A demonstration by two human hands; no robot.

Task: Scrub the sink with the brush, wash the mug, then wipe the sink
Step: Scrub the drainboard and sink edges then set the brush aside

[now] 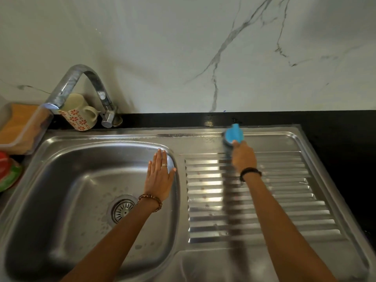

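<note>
Scrubbing was underway; mug (78, 112) unwashed.
Right hand (243, 157) fingers grasped the brush (234, 135) on sink (203, 137) ledge; left hand (159, 176) fingers lay released.

Brush (234, 135): blue, round-headed, gripped in right hand (243, 157), pressed on far steel rim.
Sink (179, 137): stainless, wet-spotted basin under left hand (159, 176).
Mug (78, 112): cream, red-flowered, tilted, far left of both hands.

Left hand (159, 176) flat with fingers straight, right hand (243, 157) curled in a grip, both arms extended
</note>
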